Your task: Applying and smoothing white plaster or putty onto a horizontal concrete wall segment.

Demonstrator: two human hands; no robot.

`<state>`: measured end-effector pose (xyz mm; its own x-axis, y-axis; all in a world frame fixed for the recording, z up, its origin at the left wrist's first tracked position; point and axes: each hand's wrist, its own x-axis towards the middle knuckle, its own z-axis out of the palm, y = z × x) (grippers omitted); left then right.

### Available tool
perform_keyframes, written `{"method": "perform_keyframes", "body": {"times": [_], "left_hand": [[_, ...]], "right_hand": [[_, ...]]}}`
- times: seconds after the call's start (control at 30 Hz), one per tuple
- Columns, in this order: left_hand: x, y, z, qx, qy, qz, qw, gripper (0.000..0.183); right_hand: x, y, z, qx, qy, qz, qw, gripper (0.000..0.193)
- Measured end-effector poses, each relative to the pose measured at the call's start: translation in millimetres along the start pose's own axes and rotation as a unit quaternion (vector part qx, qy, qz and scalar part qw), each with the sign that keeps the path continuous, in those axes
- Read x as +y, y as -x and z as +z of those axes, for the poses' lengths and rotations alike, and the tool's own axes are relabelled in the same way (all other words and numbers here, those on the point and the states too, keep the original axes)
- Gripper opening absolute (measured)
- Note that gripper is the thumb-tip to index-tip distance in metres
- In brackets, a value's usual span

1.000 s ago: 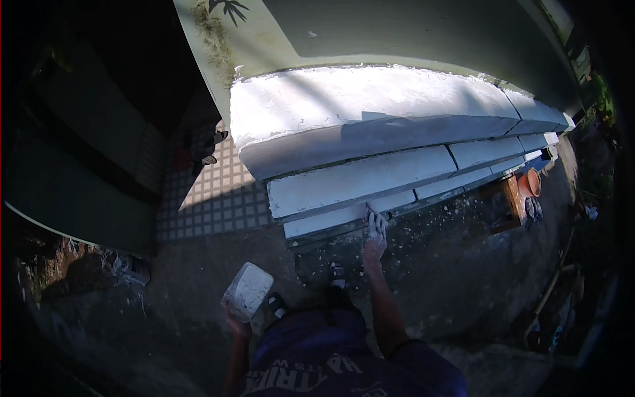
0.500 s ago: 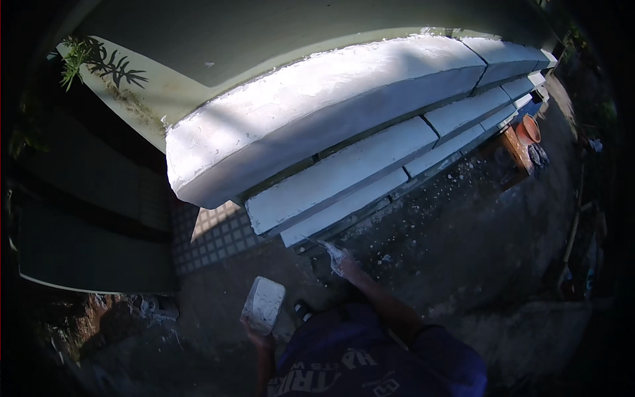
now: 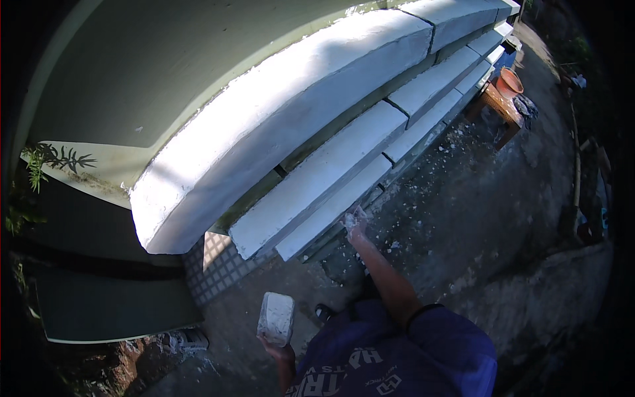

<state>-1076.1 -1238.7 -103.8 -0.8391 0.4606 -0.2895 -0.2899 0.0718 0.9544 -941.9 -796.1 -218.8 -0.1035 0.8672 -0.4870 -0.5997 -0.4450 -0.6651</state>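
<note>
My left hand [image 3: 278,349] is closed around the lower end of a rectangular tub [image 3: 276,317] coated in white paste, held low in front of my body. My right hand [image 3: 357,223] reaches forward to the outer edge of the lowest white ledge [image 3: 334,213]. White paste smears its fingers, which look curled; whatever they hold is too small and blurred to make out. Above that ledge run a wider white step [image 3: 324,180] and a thick, curved white block [image 3: 284,92], all divided by dark joints.
At the far right a terracotta pot [image 3: 509,83] stands on a wooden bench [image 3: 497,106], beside a dark crumpled bundle [image 3: 526,109]. White crumbs dot the concrete floor [image 3: 456,218]. A patch of checkered tile [image 3: 218,274] and a green plant [image 3: 38,165] lie to the left.
My view has shifted and turned. My right hand has moved rightward along the lowest ledge; the thin pointed tool seen at its fingers earlier no longer shows clearly. The tub stays in my left hand.
</note>
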Motion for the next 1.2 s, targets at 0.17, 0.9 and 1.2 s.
{"method": "perform_keyframes", "body": {"times": [0.17, 0.9, 1.2], "left_hand": [[28.7, 13.8, 24.0, 0.035, 0.063, -0.047, 0.996, 0.062], [13.8, 5.3, 67.8, 0.047, 0.035, -0.009, 0.998, 0.057], [12.4, -6.0, 82.7, 0.019, 0.257, -0.082, 0.963, 0.053]], "right_hand": [[-45.4, 80.1, 4.1, -0.059, -0.012, -0.106, 0.993, 0.035], [-151.5, 39.5, 19.6, -0.057, 0.046, 0.072, 0.995, 0.034], [-19.9, -91.5, -110.4, 0.03, 0.033, -0.055, 0.997, 0.02]]}}
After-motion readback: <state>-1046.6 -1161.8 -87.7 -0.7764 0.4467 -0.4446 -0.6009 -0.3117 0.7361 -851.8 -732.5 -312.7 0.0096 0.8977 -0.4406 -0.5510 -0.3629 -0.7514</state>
